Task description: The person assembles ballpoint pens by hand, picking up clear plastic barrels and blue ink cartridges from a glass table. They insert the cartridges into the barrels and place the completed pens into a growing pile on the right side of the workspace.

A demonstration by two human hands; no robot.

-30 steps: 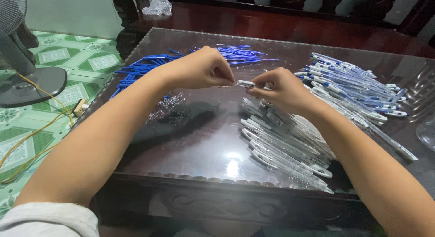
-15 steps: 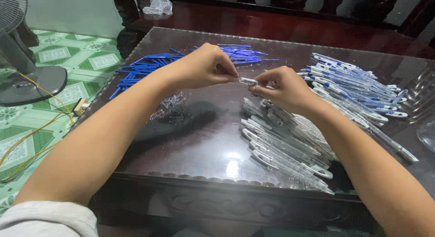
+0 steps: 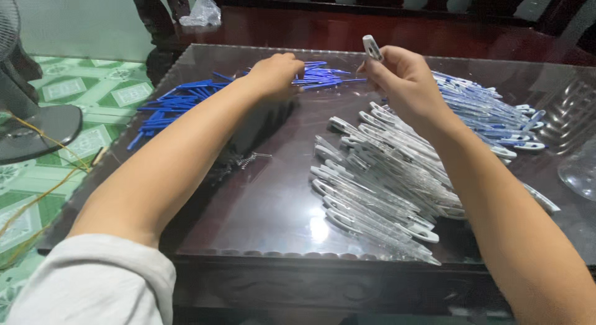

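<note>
My right hand [image 3: 402, 80] is raised above the glass tabletop and grips a clear plastic pen barrel [image 3: 371, 47] that points up. My left hand [image 3: 276, 73] reaches to the far middle of the table and rests on a long pile of blue pen refills [image 3: 180, 101]; its fingers are curled over them and I cannot tell whether it holds one. A heap of clear pen barrels [image 3: 379, 176] lies below my right hand. Behind my right forearm sits a pile of finished pens with blue inside [image 3: 490, 114]. Small metal springs [image 3: 239, 160] lie under my left forearm.
The dark wooden table [image 3: 261, 281] has a glass top. A floor fan base [image 3: 34, 129] with yellow wire stands on the green tiled floor at left. A glass object [image 3: 580, 170] is at the right edge. A plastic bag [image 3: 202, 11] lies on the bench behind.
My hands were together at the table's middle over one pen. Now they are apart: the left has reached to the blue refills, the right has lifted a clear barrel.
</note>
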